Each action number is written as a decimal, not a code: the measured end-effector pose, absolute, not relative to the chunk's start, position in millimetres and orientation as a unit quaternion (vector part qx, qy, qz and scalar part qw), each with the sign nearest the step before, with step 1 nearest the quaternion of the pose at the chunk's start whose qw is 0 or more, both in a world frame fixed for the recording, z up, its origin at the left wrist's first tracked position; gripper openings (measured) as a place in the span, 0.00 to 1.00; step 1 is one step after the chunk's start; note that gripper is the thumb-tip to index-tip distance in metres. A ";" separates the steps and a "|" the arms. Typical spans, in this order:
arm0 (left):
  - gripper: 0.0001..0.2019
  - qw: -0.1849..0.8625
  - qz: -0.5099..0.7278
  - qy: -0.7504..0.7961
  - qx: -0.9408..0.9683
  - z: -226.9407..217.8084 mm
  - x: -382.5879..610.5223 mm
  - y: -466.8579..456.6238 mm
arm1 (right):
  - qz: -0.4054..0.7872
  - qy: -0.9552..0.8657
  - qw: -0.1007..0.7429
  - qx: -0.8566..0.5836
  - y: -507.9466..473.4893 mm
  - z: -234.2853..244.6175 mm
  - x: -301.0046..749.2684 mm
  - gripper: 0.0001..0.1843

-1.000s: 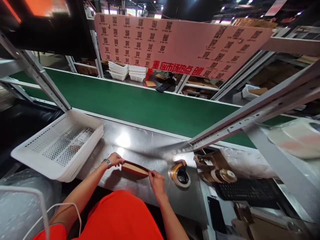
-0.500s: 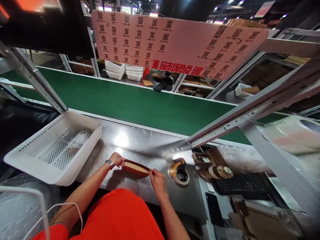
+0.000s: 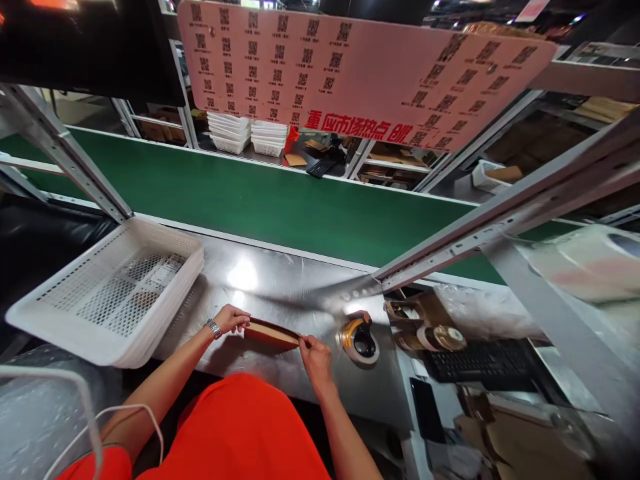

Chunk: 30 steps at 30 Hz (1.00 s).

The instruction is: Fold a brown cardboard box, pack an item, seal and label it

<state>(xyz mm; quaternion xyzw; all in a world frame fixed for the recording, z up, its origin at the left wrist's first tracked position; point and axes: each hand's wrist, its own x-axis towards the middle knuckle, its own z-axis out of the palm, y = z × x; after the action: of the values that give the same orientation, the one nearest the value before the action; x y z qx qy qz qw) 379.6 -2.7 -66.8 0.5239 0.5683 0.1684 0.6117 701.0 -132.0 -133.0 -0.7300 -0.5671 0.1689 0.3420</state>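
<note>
Between my two hands is a small, narrow brown cardboard box (image 3: 271, 335), its long pale side facing up, just over the steel bench (image 3: 280, 287). My left hand (image 3: 231, 320), with a metal watch at the wrist, pinches the box's left end. At the right end, the fingers and thumb of my right hand (image 3: 316, 358) are closed on its edge. What the box contains is hidden. A tape dispenser with a roll of tape (image 3: 361, 343) lies on the bench just right of my right hand.
White perforated baskets (image 3: 65, 280) are stacked at left, with clear-bagged items in the top one. Behind the bench runs a green conveyor belt (image 3: 260, 200). A keyboard (image 3: 480, 365), phone (image 3: 427, 408) and cardboard (image 3: 530, 440) lie at right. A slanted metal post (image 3: 450, 247) rises there.
The view has shifted slightly. Both hands keep their hold on the box's ends, and the box has hardly moved.
</note>
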 end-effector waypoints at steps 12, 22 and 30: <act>0.19 0.408 0.129 0.437 0.791 -91.6 353.7 -8.8 | 0.160 -0.567 0.382 -0.712 -144.9 -142.7 692.6 0.29; 0.17 0.341 0.154 0.385 0.844 -128.4 335.4 -26.4 | 0.239 -0.536 0.425 -0.689 -151.5 -127.6 690.1 0.29; 0.18 0.339 0.135 0.389 0.846 -151.3 341.3 -33.7 | 0.461 -0.287 0.481 -0.688 -125.5 -126.0 696.7 0.42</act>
<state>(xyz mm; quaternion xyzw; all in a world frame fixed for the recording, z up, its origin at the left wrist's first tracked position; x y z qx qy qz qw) 341.3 -33.7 -151.3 0.8461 0.3889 0.1349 0.3387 696.7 -125.5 -126.0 -0.6883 -0.2865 0.4614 0.4809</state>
